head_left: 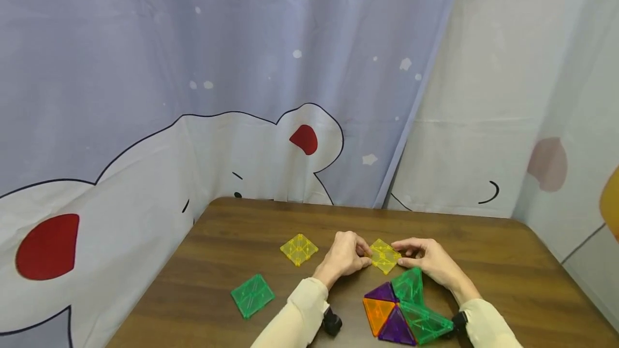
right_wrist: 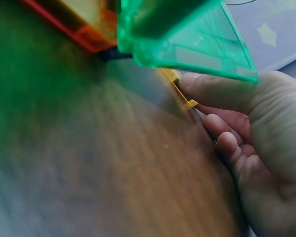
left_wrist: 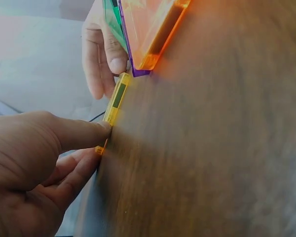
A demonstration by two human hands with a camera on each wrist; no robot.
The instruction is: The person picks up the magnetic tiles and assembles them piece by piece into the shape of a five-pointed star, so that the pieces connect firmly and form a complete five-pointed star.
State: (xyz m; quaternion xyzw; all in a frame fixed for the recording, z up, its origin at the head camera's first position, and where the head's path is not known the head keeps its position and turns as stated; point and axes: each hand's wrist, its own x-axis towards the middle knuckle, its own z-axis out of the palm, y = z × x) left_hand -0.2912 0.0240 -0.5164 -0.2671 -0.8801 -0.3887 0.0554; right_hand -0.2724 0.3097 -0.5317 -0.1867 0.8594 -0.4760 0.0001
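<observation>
Both hands are at a yellow translucent magnetic tile (head_left: 384, 256), a diamond shape as seen in the head view. My left hand (head_left: 344, 254) pinches its left corner, and in the left wrist view the thumb and fingers sit on either side of the yellow edge (left_wrist: 117, 98). At the opposite corner my right hand (head_left: 430, 262) pinches the same tile; part of that grip hides behind a green tile in the right wrist view. Close in front stands a cluster of joined tiles: purple (head_left: 397, 327), orange (head_left: 379, 313) and raised green (head_left: 425, 322) pieces.
To the left on the brown wooden table (head_left: 232, 230) lie another yellow tile (head_left: 299, 249) and a green square tile (head_left: 252, 296). A printed curtain (head_left: 271, 154) hangs behind the table's far edge. The tile cluster stands between the forearms.
</observation>
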